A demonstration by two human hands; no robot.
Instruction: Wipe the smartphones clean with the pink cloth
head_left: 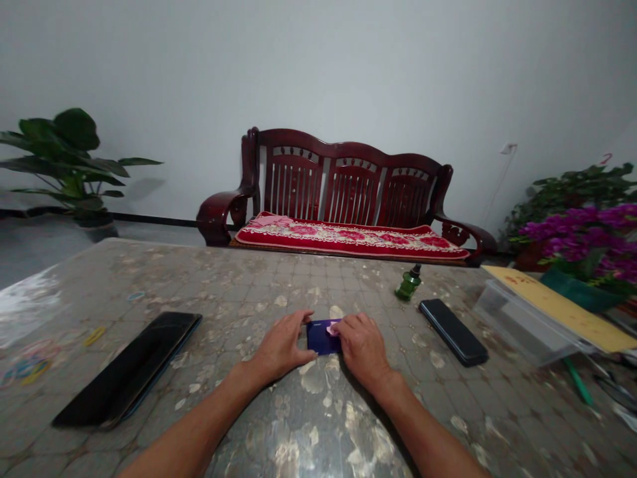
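Note:
A flat dark blue phone (321, 341) with small pale lettering near one corner lies on the table in front of me. My left hand (281, 344) grips its left end, fingers at the far corner and thumb at the near one. Over the phone's right part, my right hand (363, 345) has its fingers closed on a small pink cloth (332, 328) pressed against the surface. Most of the cloth and the phone's right end are hidden under that hand.
On the patterned tablecloth (209, 285) lie a black tablet (134, 368) and several rubber bands (32, 362) to the left. A green spray bottle (409, 283), a black phone (452, 330) and a clear plastic box (527, 325) are on the right. A wooden bench (348, 179) stands beyond.

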